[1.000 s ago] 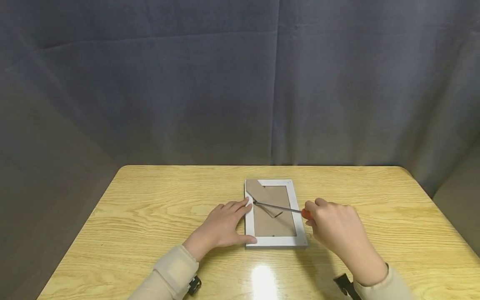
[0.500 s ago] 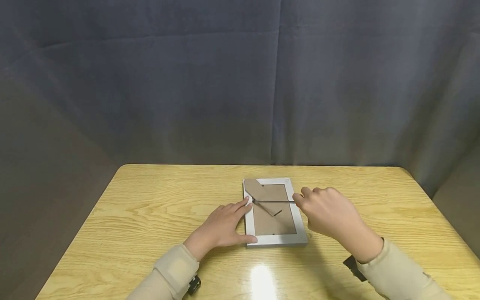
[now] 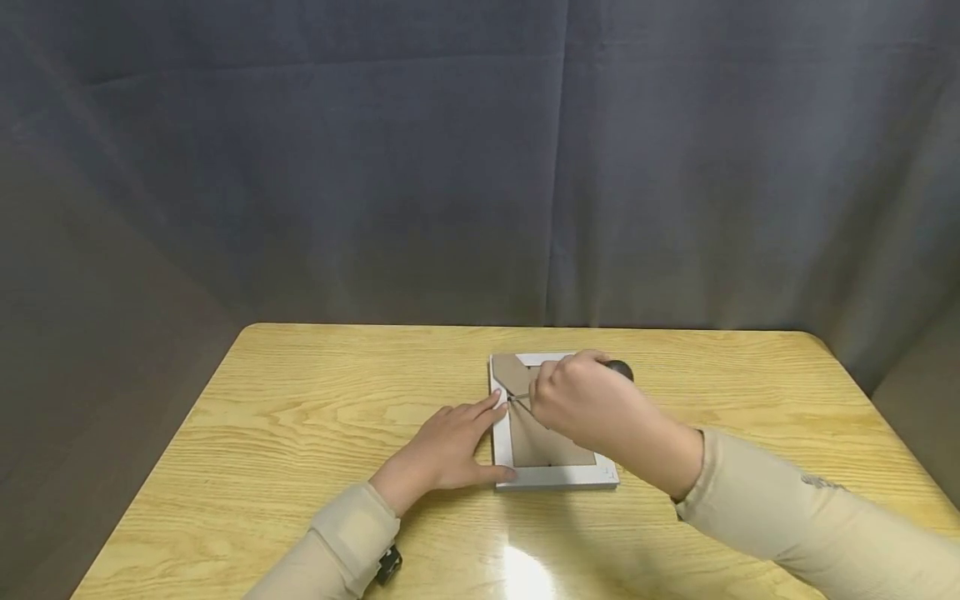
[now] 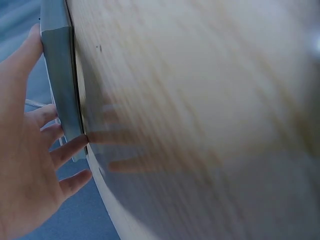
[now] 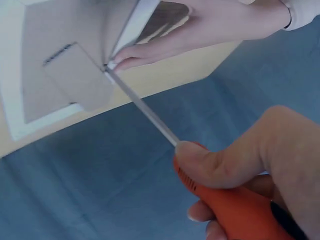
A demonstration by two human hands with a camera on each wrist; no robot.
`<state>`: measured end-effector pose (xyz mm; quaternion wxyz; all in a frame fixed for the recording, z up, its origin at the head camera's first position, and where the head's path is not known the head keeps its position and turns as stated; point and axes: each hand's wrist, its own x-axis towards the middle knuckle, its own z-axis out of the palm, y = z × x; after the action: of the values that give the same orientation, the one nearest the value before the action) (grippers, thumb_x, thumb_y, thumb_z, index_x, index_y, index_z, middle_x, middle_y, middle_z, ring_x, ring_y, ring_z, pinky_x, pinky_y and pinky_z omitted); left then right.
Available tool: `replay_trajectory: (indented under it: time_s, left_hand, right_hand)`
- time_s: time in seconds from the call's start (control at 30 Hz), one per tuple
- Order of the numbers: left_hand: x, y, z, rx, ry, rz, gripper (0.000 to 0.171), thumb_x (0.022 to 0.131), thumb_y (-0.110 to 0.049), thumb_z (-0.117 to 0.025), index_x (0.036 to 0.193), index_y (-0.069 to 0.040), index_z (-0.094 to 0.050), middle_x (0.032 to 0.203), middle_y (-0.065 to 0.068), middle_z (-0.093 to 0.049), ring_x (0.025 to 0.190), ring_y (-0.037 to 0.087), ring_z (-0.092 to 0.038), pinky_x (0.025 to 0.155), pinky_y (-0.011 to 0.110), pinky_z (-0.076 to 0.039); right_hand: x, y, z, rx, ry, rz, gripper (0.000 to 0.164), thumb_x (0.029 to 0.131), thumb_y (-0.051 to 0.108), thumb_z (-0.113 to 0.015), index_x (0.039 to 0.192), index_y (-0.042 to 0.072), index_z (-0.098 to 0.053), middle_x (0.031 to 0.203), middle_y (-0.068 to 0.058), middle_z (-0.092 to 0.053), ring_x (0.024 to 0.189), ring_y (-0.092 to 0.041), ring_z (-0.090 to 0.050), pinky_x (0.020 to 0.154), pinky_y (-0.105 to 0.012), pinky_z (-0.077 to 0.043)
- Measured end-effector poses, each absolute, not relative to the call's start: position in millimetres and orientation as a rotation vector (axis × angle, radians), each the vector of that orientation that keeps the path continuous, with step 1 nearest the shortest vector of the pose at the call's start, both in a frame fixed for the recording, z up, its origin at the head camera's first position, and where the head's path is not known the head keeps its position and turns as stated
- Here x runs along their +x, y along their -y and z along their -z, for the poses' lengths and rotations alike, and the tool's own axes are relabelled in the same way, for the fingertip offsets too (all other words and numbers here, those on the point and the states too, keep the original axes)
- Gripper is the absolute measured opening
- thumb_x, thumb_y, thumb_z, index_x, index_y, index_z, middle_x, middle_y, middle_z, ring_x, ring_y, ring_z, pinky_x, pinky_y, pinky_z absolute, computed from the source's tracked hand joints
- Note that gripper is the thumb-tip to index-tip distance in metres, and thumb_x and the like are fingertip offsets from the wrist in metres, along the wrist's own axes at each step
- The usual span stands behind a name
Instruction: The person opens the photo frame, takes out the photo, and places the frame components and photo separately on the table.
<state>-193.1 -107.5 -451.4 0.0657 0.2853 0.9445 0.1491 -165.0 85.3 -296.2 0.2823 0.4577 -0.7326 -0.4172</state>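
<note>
While your left hand lies with its fingers spread along the left edge of the picture frame, thumb on the lower-left corner, your right hand grips a screwdriver over the frame's middle. The frame sits back side up on the wooden tabletop, just right of centre in the lower half of the head view, its white border surrounding a brown backing board. In the right wrist view, you wrap your fingers round the orange handle at lower right, and the metal shaft slants to upper left, its end at the border's inner edge, just beside your left fingertips; the exact tip is too small to tell. A dark curtain fills the head view's upper half.
</note>
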Motion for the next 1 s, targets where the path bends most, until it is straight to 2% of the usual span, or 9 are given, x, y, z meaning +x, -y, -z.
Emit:
replay_trajectory:
  time_s: [0.27,0.47,0.57,0.63,0.7,0.87,1.0]
  left_hand:
    - [-195.1,106.5,448.7,0.851,-2.834,-0.432,0.095,0.073,-0.079,-0.045,0.150,-0.028,-0.025,0.160,0.000,-0.020,0.137,0.028,-0.034,0.112,0.055,-0.031]
    - [-196.2,106.2,446.3,0.846,-2.884,-0.386,0.096,0.070,-0.080,-0.047,0.147,-0.024,-0.034,0.158,0.001,-0.029,0.137,0.026,-0.034,0.109,0.054,-0.034]
    - [-195.6,106.0,445.2,0.844,-2.907,-0.390,0.097,0.068,-0.080,-0.050,0.144,-0.022,-0.039,0.156,0.002,-0.033,0.137,0.025,-0.034,0.109,0.055,-0.034]
    - [-195.4,105.9,444.1,0.848,-2.916,-0.388,0.097,0.067,-0.081,-0.050,0.143,-0.021,-0.041,0.155,0.002,-0.033,0.137,0.025,-0.033,0.110,0.056,-0.033]
    - [-195.3,105.8,443.4,0.847,-2.917,-0.389,0.097,0.067,-0.081,-0.050,0.143,-0.021,-0.041,0.156,0.002,-0.033,0.137,0.026,-0.033,0.110,0.057,-0.031]
    - [-194.2,106.2,443.3,0.840,-2.906,-0.388,0.098,0.067,-0.081,-0.050,0.145,-0.022,-0.038,0.157,0.000,-0.031,0.138,0.027,-0.032,0.110,0.057,-0.032]
    - [-192.5,107.1,443.6,0.841,-2.894,-0.421,0.097,0.068,-0.079,-0.052,0.145,-0.022,-0.038,0.156,0.001,-0.031,0.137,0.028,-0.033,0.109,0.058,-0.032]
  right_hand:
    - [-166.8,-58.4,286.3,1.241,1.914,1.291,0.012,0.073,0.010,-0.069,0.062,0.015,-0.069,0.054,0.004,-0.064,0.043,-0.015,-0.056,0.038,-0.026,-0.053]
    - [-171.6,-65.4,283.2,1.246,1.925,1.264,0.015,0.074,0.022,-0.071,0.060,0.017,-0.066,0.052,0.005,-0.062,0.042,-0.011,-0.054,0.039,-0.023,-0.051]
    - [-178.6,-78.5,280.1,1.273,2.058,1.113,0.011,0.067,0.018,-0.072,0.060,0.016,-0.063,0.052,0.004,-0.059,0.042,-0.009,-0.048,0.037,-0.023,-0.047]
    - [-185.4,-89.1,277.9,1.283,2.172,0.984,0.010,0.061,0.008,-0.067,0.060,0.015,-0.061,0.052,0.002,-0.058,0.042,-0.009,-0.044,0.036,-0.025,-0.044]
    - [-193.5,-100.3,276.7,1.285,2.279,0.858,0.011,0.059,0.006,-0.065,0.060,0.014,-0.059,0.052,0.001,-0.058,0.042,-0.012,-0.043,0.037,-0.028,-0.044]
    - [-214.7,-128.1,280.5,1.239,2.490,0.580,0.018,0.062,0.008,-0.064,0.056,0.018,-0.051,0.052,0.006,-0.051,0.040,-0.011,-0.039,0.038,-0.031,-0.043]
    - [-227.8,-149.8,288.9,1.175,2.633,0.339,0.019,0.062,0.008,-0.066,0.057,0.022,-0.054,0.053,0.011,-0.047,0.045,-0.009,-0.036,0.042,-0.030,-0.039]
